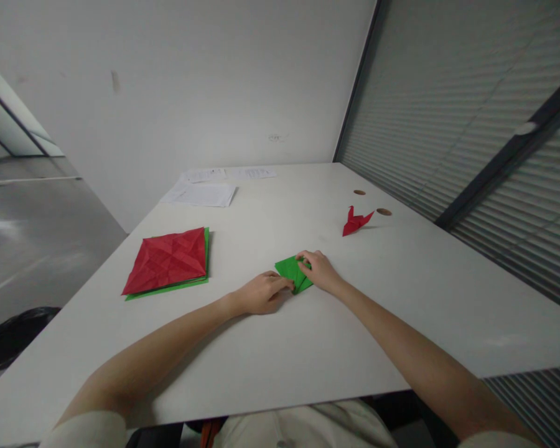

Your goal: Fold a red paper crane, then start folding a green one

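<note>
A small folded piece of green origami paper (pixel 287 267) lies on the white table in front of me, creased into a roughly square shape. At its near left corner rests my left hand (pixel 264 292), fingers bent together with the fingertips on the paper. My right hand (pixel 321 271) comes from the other side, its curled fingers gripping the upper right part and covering that edge. Beyond it, to the right, stands a folded red paper crane (pixel 356 221).
A stack of red and green paper sheets (pixel 170 258) lies to the left, the top red one creased. Printed papers (pixel 203 194) are at the table's far left. Two round holes (pixel 384 212) pierce the right side. A black bin (pixel 16 336) stands on the floor at left.
</note>
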Motion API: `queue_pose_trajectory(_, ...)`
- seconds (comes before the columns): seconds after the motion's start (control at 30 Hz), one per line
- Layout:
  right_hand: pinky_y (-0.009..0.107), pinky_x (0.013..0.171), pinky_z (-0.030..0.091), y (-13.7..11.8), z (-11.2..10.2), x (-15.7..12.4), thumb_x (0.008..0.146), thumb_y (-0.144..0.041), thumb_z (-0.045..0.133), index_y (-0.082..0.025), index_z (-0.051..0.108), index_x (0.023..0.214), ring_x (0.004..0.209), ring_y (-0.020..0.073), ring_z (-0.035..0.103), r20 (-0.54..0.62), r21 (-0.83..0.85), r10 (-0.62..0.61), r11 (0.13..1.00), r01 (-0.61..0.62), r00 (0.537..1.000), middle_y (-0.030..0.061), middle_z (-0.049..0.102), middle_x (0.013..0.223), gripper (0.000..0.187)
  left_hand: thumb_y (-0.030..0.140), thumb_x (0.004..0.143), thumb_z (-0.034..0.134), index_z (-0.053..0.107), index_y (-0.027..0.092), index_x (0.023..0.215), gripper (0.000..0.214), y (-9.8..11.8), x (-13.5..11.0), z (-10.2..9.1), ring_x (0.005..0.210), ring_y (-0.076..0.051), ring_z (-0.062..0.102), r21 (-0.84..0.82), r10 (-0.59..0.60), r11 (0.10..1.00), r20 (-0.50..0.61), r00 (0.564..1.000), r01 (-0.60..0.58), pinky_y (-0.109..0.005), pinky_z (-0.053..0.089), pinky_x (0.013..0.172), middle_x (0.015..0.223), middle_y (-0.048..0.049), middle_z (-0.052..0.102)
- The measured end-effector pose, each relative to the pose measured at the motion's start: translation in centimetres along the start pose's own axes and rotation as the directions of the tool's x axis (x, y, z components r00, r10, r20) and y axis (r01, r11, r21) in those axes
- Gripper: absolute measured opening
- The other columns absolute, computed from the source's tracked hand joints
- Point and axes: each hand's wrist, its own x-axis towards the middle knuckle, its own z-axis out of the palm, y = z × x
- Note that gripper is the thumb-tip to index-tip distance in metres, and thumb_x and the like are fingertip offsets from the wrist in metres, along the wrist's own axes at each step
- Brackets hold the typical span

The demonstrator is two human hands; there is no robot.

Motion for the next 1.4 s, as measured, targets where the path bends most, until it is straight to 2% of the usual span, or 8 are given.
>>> queue_pose_trajectory(0.1,0.031,0.077,0.040,0.0,0.0,0.0,0.086,-0.018,0.055,-0.019,0.065,0.101,0.083,0.0204,0.054,0.006,-0.010,-0.009,1.000,0.009,1.000,0.0054,0.067,0.083,0.018,0.003,0.080,0.046,0.054,0.015,0.119,0.042,-0.3,0.0,0.2,0.095,-0.018,0.064,-0.068,-0.048,0.997,-0.031,0.998,0.046,-0.032,0.047,0.093,0.108,-0.0085,0.069)
queue_pose_trajectory(0.37,0.032,0.079,0.040,-0.2,-0.1,-0.1,0.087,-0.018,0.054,-0.019,0.065,0.101,0.085,0.0213,0.053,0.011,-0.033,-0.018,0.999,0.018,1.000,0.0060,0.069,0.088,0.017,0.003,0.080,0.046,0.055,0.015,0.125,0.048,-0.1,0.2,0.1,0.109,-0.020,0.061,-0.045,0.003,0.999,-0.008,1.000,-0.003,-0.035,0.043,0.100,0.121,-0.0125,0.064)
queue_pose_trajectory(0.63,0.033,0.083,0.038,-0.7,0.0,-0.3,0.089,-0.018,0.050,-0.020,0.063,0.103,0.091,0.0224,0.053,0.019,-0.116,-0.020,0.993,0.022,1.000,0.0062,0.070,0.100,0.019,0.009,0.082,0.050,0.059,0.016,0.122,0.042,0.3,0.1,0.0,0.113,-0.021,0.059,0.045,0.054,0.997,0.018,0.998,-0.055,-0.036,0.041,0.101,0.123,-0.0120,0.062)
queue_pose_trajectory(1.03,0.033,0.082,0.038,-0.9,0.2,-0.2,0.090,-0.019,0.049,-0.020,0.062,0.106,0.093,0.0232,0.053,0.022,-0.135,0.053,0.990,-0.050,0.998,0.0063,0.070,0.102,0.020,0.009,0.083,0.050,0.064,0.016,0.113,0.034,0.6,0.4,-0.4,0.110,-0.022,0.059,0.034,0.065,0.997,0.039,0.997,-0.066,-0.036,0.041,0.100,0.117,-0.0119,0.063)
queue_pose_trajectory(1.13,0.034,0.083,0.038,-0.9,0.1,-0.2,0.091,-0.019,0.049,-0.020,0.061,0.107,0.093,0.0236,0.054,0.029,-0.137,0.058,0.989,-0.053,0.998,0.0062,0.070,0.103,0.020,0.010,0.083,0.051,0.064,0.016,0.114,0.035,0.5,0.4,-0.4,0.113,-0.023,0.058,0.040,0.064,0.997,0.037,0.997,-0.065,-0.037,0.041,0.101,0.125,-0.0136,0.059)
queue_pose_trajectory(1.27,0.034,0.082,0.038,-1.1,0.1,-0.3,0.091,-0.020,0.049,-0.021,0.061,0.106,0.094,0.0244,0.054,0.027,-0.161,0.055,0.986,-0.050,0.998,0.0066,0.070,0.103,0.020,0.008,0.086,0.046,0.062,0.017,0.114,0.034,0.2,0.5,-0.4,0.117,-0.021,0.057,-0.035,0.062,0.998,0.034,0.997,-0.061,-0.036,0.040,0.102,0.126,-0.0114,0.062)
queue_pose_trajectory(1.4,0.033,0.081,0.038,-1.2,0.0,-0.3,0.091,-0.020,0.049,-0.021,0.061,0.107,0.094,0.0240,0.054,0.039,-0.173,0.047,0.984,-0.040,0.998,0.0070,0.070,0.103,0.021,0.002,0.084,0.042,0.055,0.015,0.120,0.041,0.0,0.5,-0.5,0.108,-0.018,0.062,-0.115,-0.018,0.993,0.022,1.000,0.020,-0.034,0.042,0.100,0.118,-0.0093,0.067)
